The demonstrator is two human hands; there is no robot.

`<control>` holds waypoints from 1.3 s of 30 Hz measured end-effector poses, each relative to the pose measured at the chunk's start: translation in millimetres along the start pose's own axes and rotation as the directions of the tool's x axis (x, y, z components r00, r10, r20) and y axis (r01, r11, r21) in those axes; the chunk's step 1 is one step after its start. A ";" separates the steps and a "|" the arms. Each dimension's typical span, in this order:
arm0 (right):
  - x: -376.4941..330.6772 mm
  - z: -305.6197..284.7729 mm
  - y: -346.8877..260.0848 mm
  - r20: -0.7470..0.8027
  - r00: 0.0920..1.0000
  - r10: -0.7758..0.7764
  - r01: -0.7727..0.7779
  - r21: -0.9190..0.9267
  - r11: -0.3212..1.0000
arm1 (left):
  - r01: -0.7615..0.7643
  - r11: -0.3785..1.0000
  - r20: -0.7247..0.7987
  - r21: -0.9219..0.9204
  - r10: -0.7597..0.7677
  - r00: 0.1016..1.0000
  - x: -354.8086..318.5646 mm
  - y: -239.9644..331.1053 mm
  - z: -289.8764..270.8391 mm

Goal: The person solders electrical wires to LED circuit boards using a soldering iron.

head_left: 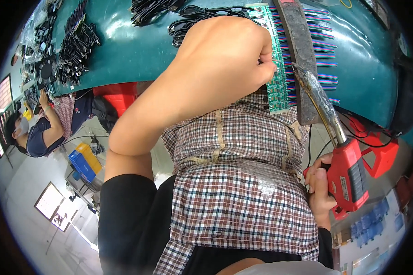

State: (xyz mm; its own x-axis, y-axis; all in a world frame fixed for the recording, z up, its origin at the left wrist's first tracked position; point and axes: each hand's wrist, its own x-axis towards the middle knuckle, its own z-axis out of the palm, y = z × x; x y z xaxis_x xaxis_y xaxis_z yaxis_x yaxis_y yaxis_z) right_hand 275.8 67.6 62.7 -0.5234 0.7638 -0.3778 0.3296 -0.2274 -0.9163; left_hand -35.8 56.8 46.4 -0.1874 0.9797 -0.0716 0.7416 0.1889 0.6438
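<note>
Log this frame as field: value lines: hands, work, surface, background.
left hand: fingers curled at the left edge of the green circuit board; grip contents hidden
right hand: holding red soldering gun
gun tip: at grey bar; contact unclear
bar: across coloured wires
surface: teal table
background: black cable bundles, masked co-worker

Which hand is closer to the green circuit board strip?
The left. The left hand is curled right at the left edge of the green circuit board strip; the right hand is farther off, lower in view, gripping a red soldering tool.
</note>
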 end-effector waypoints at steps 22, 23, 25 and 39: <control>11.9 -4.6 10.4 0.114 0.992 -0.048 0.065 -0.156 0.986 | 0.225 0.974 0.423 0.030 -0.216 0.880 30.5 18.9 -38.3; 11.3 -4.6 11.0 0.087 0.995 -0.044 0.055 -0.126 0.991 | 0.230 0.973 0.361 0.004 -0.216 0.907 26.0 20.4 -37.4; 13.0 -3.1 9.8 0.084 0.996 -0.038 0.047 -0.105 0.993 | 0.229 0.973 0.301 -0.022 -0.212 0.930 16.3 12.1 -28.1; 11.5 -4.3 7.7 0.115 0.993 -0.028 0.041 -0.114 0.993 | -0.190 0.960 -0.076 0.205 0.209 0.975 -6.9 -4.9 -2.5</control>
State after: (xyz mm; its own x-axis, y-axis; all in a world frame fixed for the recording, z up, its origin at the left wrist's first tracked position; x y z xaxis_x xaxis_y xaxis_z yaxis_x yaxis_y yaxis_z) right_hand 275.7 77.2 51.9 -0.6193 0.6951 -0.3651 0.3951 -0.1259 -0.9100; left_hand -39.6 49.0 45.7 -0.0766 0.9896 0.1222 0.8796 0.0094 0.4757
